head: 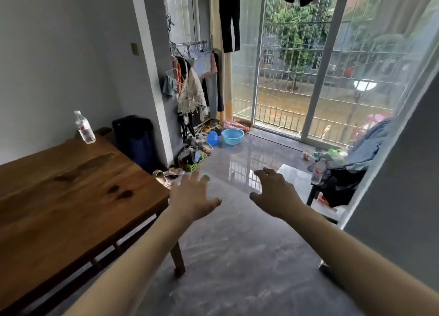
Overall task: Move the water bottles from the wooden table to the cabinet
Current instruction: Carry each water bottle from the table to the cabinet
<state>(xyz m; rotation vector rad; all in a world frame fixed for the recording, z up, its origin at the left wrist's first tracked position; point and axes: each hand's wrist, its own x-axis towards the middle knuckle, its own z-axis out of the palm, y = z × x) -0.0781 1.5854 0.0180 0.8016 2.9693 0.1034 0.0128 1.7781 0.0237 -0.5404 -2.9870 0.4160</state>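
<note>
1. At far corner of brown wooden table (78, 185): one clear plastic water bottle with red label (84, 127), upright, near the wall, not yet moved.
2. Off to the right, on a dark low stand (332, 189) beside piled clothes: second clear bottle with red label (318, 172), upright; unclear whether that stand is the cabinet.
3. Over the grey floor: left hand (192, 196) and right hand (275, 192), grip of each spread, holding nothing.
4. Judged: one bottle left to carry, hands well apart from it.

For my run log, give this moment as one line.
left hand: open, empty | right hand: open, empty | bottle: upright on table
</note>
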